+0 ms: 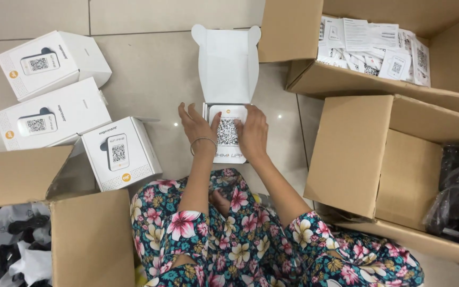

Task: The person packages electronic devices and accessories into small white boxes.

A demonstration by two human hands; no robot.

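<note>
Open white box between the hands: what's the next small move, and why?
Probably fold the lid flap down over the open white box. The white device already lies flat inside it, both the left hand and right hand rest on its edges, the flap stands fully open, and three closed white boxes sit alongside on the floor.

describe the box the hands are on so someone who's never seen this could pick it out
On the tiled floor, between the cardboard cartons, find the white boxes. The open box lies straight ahead of the seated person's knees, under the left hand and right hand. Only it has its lid flipped up; the three closed boxes sit farther left.
</note>
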